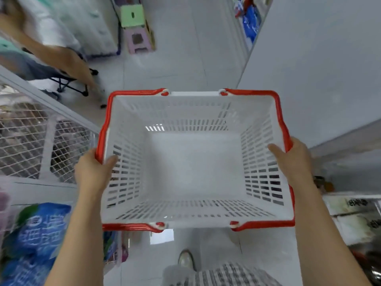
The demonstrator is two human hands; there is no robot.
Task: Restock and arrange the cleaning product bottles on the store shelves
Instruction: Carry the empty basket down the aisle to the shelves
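I hold a white slotted shopping basket (pixel 193 96) with red handles folded along its rim, level in front of me above the floor. Nothing lies inside it. My left hand (pixel 92 168) grips the basket's left rim, thumb inside the wall. My right hand (pixel 292 159) grips the right rim the same way. No cleaning bottles show clearly; blue packaged goods (pixel 39 230) sit at the lower left.
A white wire-mesh shelf (pixel 31 141) stands on my left, and a grey shelf side panel (pixel 319 69) on my right. Another person sits on a folding chair (pixel 68 81) at upper left. Stacked green and pink stools (pixel 136 27) stand far ahead on the tiled aisle.
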